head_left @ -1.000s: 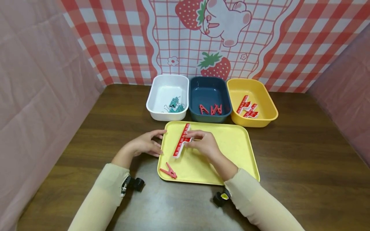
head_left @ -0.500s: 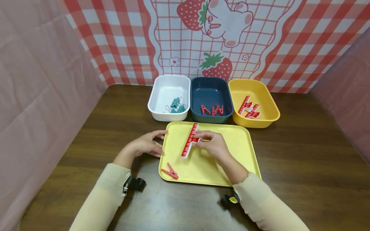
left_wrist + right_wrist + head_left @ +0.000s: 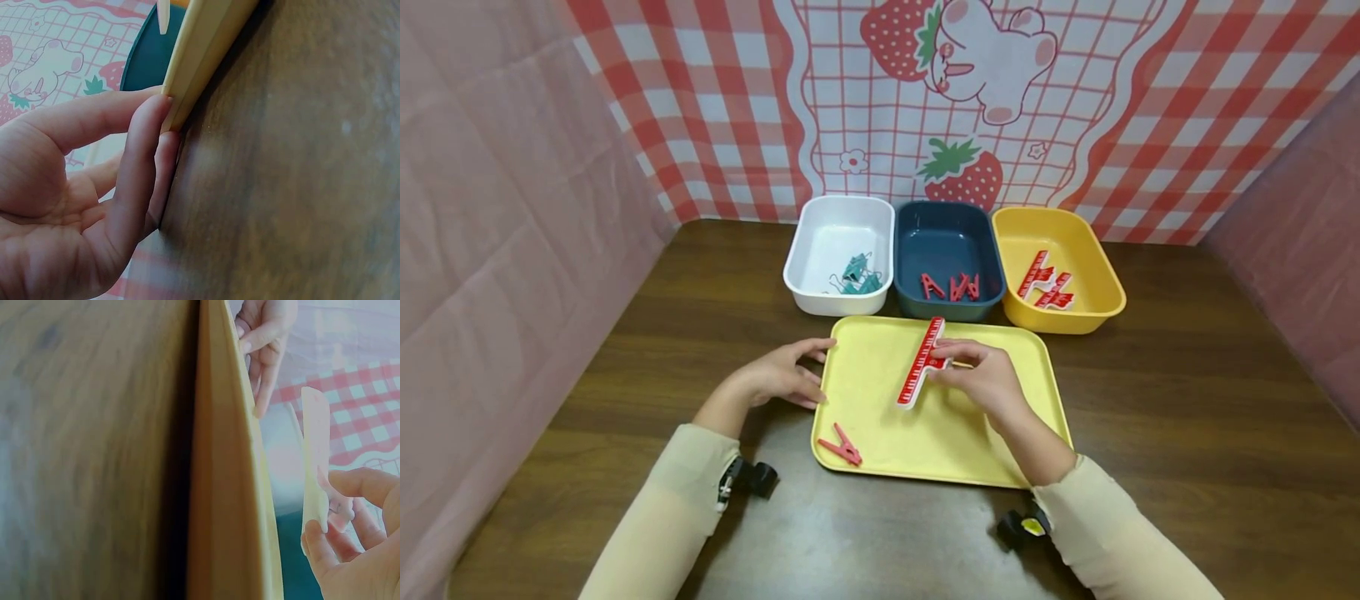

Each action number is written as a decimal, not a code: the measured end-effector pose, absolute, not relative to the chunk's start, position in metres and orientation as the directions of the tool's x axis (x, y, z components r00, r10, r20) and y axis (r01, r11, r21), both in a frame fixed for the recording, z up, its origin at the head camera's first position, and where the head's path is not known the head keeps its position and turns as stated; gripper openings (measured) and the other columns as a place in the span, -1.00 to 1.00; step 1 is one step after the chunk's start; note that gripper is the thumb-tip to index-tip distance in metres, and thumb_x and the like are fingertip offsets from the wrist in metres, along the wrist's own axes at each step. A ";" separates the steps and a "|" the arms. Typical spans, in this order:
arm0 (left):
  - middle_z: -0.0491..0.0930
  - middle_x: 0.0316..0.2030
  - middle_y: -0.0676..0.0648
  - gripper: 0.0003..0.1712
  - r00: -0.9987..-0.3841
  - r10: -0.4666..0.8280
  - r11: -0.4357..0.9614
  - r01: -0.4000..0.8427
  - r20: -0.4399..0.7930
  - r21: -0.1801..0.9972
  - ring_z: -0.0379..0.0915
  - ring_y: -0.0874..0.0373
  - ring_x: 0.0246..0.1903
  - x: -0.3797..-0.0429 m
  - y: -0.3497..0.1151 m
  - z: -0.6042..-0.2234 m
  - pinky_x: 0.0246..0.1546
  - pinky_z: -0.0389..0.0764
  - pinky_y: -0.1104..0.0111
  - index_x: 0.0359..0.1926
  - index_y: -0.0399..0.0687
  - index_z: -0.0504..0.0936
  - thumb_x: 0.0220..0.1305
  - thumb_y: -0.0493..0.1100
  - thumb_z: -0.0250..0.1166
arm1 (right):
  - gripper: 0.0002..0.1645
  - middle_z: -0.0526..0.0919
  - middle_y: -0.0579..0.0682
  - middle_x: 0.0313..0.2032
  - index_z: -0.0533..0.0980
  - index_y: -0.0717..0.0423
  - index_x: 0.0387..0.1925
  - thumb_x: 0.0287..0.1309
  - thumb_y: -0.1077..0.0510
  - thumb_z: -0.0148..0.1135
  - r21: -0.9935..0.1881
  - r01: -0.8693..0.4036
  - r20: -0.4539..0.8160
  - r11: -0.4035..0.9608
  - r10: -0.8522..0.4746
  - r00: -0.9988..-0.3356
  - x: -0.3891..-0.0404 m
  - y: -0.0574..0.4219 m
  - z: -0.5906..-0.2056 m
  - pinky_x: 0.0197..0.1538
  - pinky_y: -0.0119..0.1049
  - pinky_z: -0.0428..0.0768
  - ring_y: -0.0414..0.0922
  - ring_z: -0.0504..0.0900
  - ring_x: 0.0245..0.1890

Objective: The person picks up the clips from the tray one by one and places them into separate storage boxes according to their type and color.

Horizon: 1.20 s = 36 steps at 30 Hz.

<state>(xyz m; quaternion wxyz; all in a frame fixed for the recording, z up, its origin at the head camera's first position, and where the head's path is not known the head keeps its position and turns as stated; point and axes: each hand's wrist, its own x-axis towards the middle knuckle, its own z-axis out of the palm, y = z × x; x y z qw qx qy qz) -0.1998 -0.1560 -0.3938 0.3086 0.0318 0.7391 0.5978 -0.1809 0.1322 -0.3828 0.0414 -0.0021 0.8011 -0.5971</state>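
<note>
My right hand pinches a long red-and-white page clip with a piano-key pattern by its grip tab. The clip slants above the middle of the yellow tray; the right wrist view shows its pale back between thumb and fingers. At the tray's left edge rests my left hand, its relaxed fingers spread along the rim. In the left wrist view, the fingertips touch that rim. A red clothespin lies in the tray's near left corner.
Behind the tray stand three bins side by side. The white bin holds teal binder clips, the dark blue bin several red clothespins, and the yellow bin two red-and-white page clips. A checked cloth hangs behind.
My right hand has carried the page clip to the right across the tray, from its left part to the middle. The left hand stays at the tray's edge.
</note>
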 end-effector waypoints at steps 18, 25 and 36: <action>0.13 0.13 -0.26 -0.03 -0.806 0.422 0.287 -0.316 -0.416 0.904 0.47 0.00 -0.18 -0.199 -0.157 -0.395 -0.29 0.68 0.23 0.39 -0.09 0.11 -0.02 -0.59 0.29 | -0.59 0.57 0.13 0.01 0.59 0.41 -0.16 -0.14 0.35 0.43 -0.952 0.033 -0.039 0.303 -0.014 -0.999 -0.176 0.159 -0.382 -0.11 -0.55 0.54 -0.17 0.51 -0.01; 0.14 0.13 -0.26 -0.03 -0.808 0.419 0.285 -0.316 -0.414 0.905 0.46 -0.01 -0.18 -0.198 -0.156 -0.392 -0.30 0.68 0.23 0.39 -0.10 0.11 -0.02 -0.60 0.28 | -0.56 0.56 0.14 0.03 0.58 0.40 -0.12 -0.12 0.32 0.43 -0.948 0.032 -0.035 0.318 -0.003 -0.999 -0.174 0.169 -0.380 -0.09 -0.57 0.52 -0.25 0.50 -0.02; 0.14 0.13 -0.26 -0.02 -0.807 0.420 0.282 -0.319 -0.415 0.905 0.46 0.00 -0.19 -0.199 -0.155 -0.392 -0.30 0.68 0.23 0.39 -0.10 0.11 -0.04 -0.61 0.29 | -0.56 0.57 0.11 0.01 0.58 0.37 -0.11 -0.08 0.25 0.43 -0.931 0.047 -0.035 0.361 0.040 -0.999 -0.168 0.184 -0.378 -0.07 -0.57 0.50 -0.20 0.46 0.05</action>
